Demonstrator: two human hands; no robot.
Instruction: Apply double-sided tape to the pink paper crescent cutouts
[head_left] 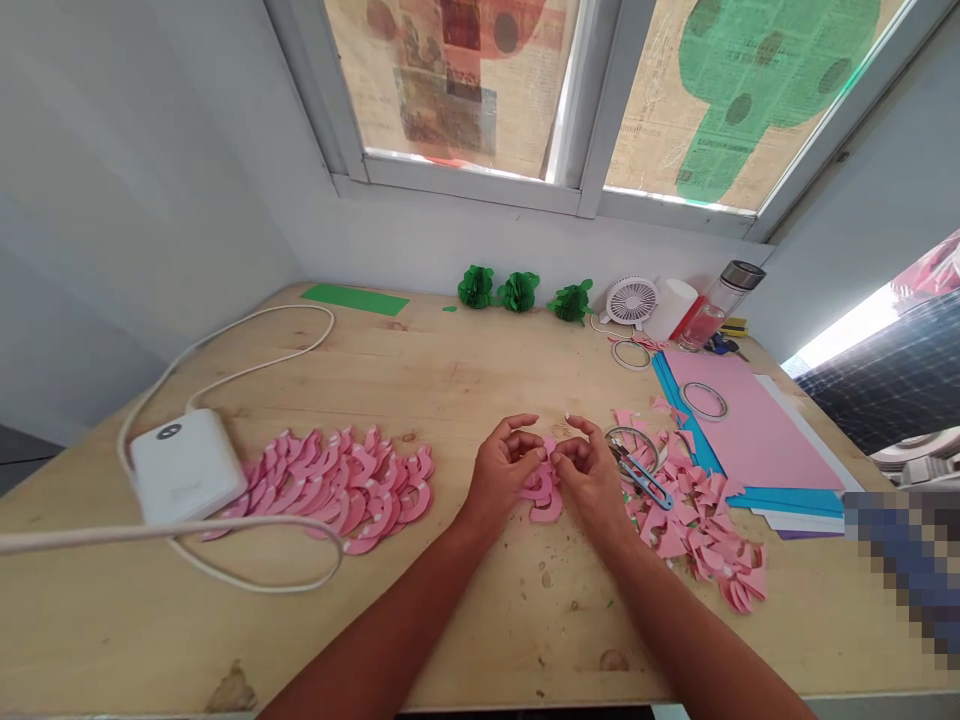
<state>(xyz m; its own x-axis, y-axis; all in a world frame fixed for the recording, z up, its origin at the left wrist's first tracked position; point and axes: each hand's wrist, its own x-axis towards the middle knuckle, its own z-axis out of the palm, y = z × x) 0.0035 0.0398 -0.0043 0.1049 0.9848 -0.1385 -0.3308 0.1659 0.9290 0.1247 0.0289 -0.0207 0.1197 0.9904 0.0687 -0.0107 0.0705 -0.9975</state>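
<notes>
A small pink paper cutout [550, 447] is pinched between the fingertips of my left hand [507, 468] and my right hand [591, 476], near the middle of the table. Both hands are closed on it, thumbs towards each other. Just below the fingers lie more curved pink paper pieces [547, 510], partly hidden by the hands. Left of my hands, many curved pink paper cutouts [352, 488] lie overlapping in a spread pile. To the right of my right hand, a blue craft knife [649, 478] rests on pink paper scraps [701, 530].
A white power bank [187, 465] with a looping white cable stands at left. Green paper honeycomb shapes [519, 291], a small fan [631, 302] and a bottle [712, 310] line the back. Coloured paper sheets [757, 430] carry a metal ring [704, 400] at right.
</notes>
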